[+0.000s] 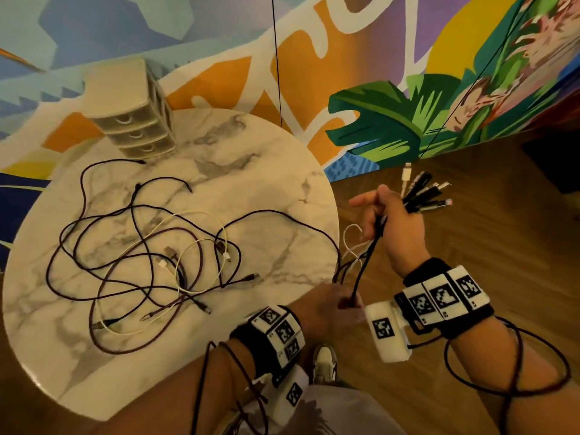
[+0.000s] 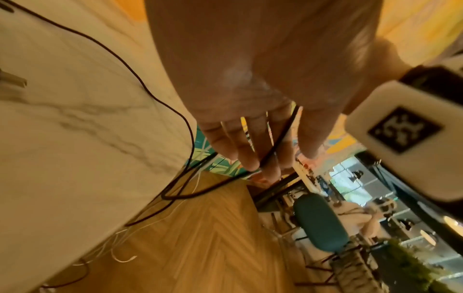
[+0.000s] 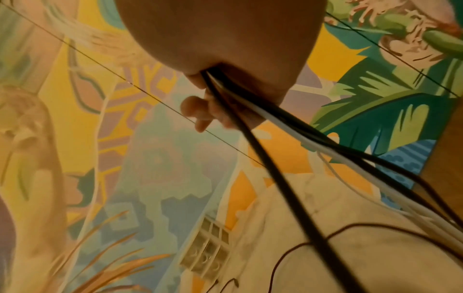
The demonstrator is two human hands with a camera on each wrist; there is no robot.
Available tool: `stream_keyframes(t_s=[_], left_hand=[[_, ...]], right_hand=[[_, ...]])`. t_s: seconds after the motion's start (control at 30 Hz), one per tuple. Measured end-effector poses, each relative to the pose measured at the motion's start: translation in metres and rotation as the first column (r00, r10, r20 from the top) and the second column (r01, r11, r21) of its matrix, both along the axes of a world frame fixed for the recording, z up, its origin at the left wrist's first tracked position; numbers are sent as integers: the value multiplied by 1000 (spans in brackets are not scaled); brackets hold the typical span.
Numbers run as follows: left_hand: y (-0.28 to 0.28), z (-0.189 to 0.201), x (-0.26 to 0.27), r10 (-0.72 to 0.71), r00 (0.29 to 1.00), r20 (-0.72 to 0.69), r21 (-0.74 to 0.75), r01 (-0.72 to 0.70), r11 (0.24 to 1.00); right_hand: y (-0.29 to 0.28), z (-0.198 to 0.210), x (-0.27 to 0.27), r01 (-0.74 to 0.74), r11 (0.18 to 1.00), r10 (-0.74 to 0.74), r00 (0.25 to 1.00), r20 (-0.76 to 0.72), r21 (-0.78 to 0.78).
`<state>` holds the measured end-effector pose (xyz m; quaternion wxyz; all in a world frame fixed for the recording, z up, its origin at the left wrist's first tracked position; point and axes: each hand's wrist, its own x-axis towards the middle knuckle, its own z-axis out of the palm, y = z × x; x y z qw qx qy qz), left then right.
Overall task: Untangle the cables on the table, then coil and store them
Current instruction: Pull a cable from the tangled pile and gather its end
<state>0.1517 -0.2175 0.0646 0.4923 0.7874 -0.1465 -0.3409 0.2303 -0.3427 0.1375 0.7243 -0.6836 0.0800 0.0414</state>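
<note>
A tangle of black, purple and white cables (image 1: 150, 255) lies spread on the round marble table (image 1: 266, 171). Off the table's right edge, my right hand (image 1: 376, 215) grips a bundle of cable ends (image 1: 423, 191), whose connectors fan out above the fist. In the right wrist view, black and white cables (image 3: 275, 174) run out under that hand (image 3: 213, 103). One black cable (image 1: 367, 262) stretches from the right fist down to my left hand (image 1: 345, 304), which holds it at the table edge. The left wrist view shows this black cable (image 2: 278, 136) passing between the fingers of the left hand (image 2: 275, 158).
A small beige drawer unit (image 1: 135, 114) stands at the table's far left edge. White cables (image 2: 120, 247) hang off the table toward the wooden floor (image 1: 470, 215). A painted wall stands behind. My shoe (image 1: 324, 362) is below, and a green chair (image 2: 320, 222) stands further off.
</note>
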Motion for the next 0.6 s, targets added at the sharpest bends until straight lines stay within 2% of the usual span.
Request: stream_keyframes(t_s=[0.07, 0.13, 0.17, 0.23, 0.3, 0.33, 0.4, 0.47, 0.53, 0.6], left_hand=[[5, -13, 4, -89, 995, -41, 182, 95, 979], [29, -32, 12, -102, 995, -17, 396, 101, 913], [47, -41, 19, -49, 999, 21, 464, 34, 885], [86, -47, 34, 119, 984, 136, 506, -172, 845], [109, -31, 52, 300, 929, 219, 464, -369, 805], [114, -16, 62, 382, 889, 252, 425, -456, 782], [107, 19, 82, 451, 819, 355, 353, -564, 747], [82, 56, 91, 428, 753, 500, 280, -608, 743], [47, 87, 87, 258, 708, 657, 314, -569, 760], [16, 103, 77, -6, 684, 729, 478, -504, 719]], right_hand=[[-11, -1, 6, 67, 996, -66, 998, -17, 62], [-28, 0, 14, 114, 987, -113, 994, -15, 117], [-39, 1, 19, 143, 981, -143, 990, -9, 133], [-57, 3, 27, 239, 963, -240, 971, -7, 128], [-70, 6, 28, 327, 944, -328, 945, 18, 41], [-70, 10, 27, 327, 945, -326, 944, 45, -14], [-62, 17, 17, 222, 961, -209, 974, 89, -165], [-37, 22, 4, -22, 958, 37, 998, 45, -286], [-13, 19, -5, -280, 899, 293, 956, -11, -336], [2, 16, -10, -360, 877, 377, 926, -7, -320]])
